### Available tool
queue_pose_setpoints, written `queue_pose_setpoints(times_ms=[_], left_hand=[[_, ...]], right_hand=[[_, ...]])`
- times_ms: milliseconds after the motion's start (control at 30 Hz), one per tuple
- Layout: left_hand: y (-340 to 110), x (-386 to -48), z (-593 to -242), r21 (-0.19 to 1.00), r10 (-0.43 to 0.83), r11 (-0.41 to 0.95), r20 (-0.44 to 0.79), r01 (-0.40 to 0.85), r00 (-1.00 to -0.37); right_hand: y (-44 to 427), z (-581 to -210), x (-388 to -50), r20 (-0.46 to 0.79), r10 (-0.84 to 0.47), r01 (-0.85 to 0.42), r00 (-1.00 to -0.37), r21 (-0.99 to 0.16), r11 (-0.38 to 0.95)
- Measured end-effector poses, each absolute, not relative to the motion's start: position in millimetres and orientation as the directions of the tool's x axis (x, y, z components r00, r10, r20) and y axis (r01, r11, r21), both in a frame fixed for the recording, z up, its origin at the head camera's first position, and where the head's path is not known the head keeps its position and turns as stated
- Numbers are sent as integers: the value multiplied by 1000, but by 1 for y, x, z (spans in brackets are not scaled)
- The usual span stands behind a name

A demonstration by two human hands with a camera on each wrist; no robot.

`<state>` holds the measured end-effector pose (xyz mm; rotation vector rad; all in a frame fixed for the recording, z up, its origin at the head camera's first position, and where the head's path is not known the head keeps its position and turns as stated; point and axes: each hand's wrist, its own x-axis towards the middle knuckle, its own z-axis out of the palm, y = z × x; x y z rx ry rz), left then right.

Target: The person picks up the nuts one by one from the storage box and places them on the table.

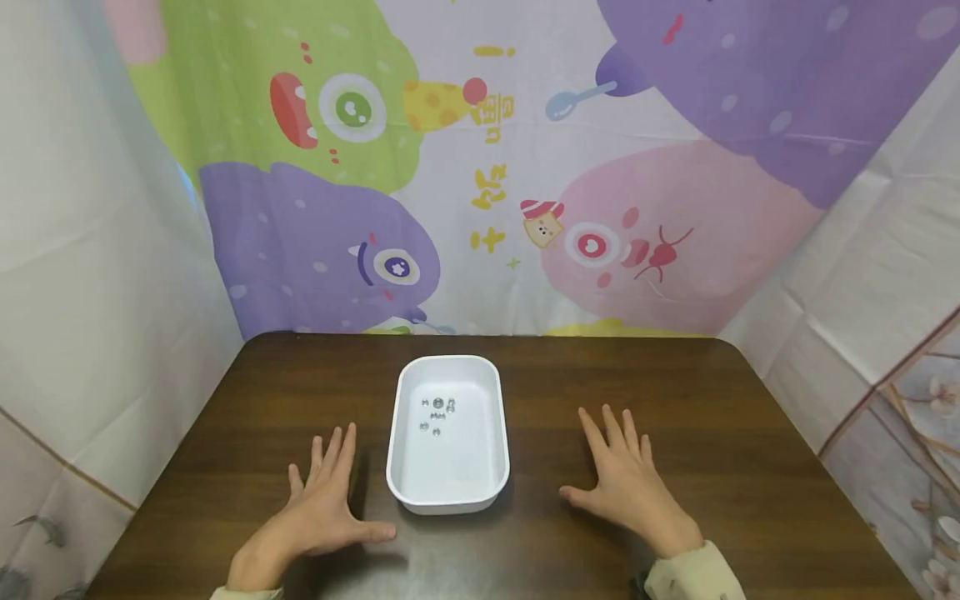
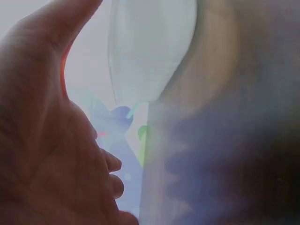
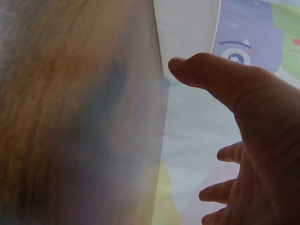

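Left hand (image 1: 321, 502) and right hand (image 1: 626, 483) flank a tray (image 1: 459, 467), each grip spread and empty.

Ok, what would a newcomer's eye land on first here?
Likely the bright cartoon backdrop behind the dark table. Then the white tray on it, with small glassy beads clustered inside. The left hand and right hand flank the tray, spread and empty.

Your head view is bright; your left hand (image 1: 317, 510) shadows the table (image 1: 540, 537), blurred in both wrist views.
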<state>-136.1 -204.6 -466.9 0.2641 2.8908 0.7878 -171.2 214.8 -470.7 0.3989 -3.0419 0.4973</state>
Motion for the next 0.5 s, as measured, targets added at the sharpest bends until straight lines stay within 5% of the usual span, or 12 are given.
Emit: queue_pose_setpoints(times_ms=[500], left_hand=[[-197, -163, -460, 695, 255, 707, -79, 130, -964]], right_hand=[[203, -450, -192, 130, -281, -310, -951, -415, 855]])
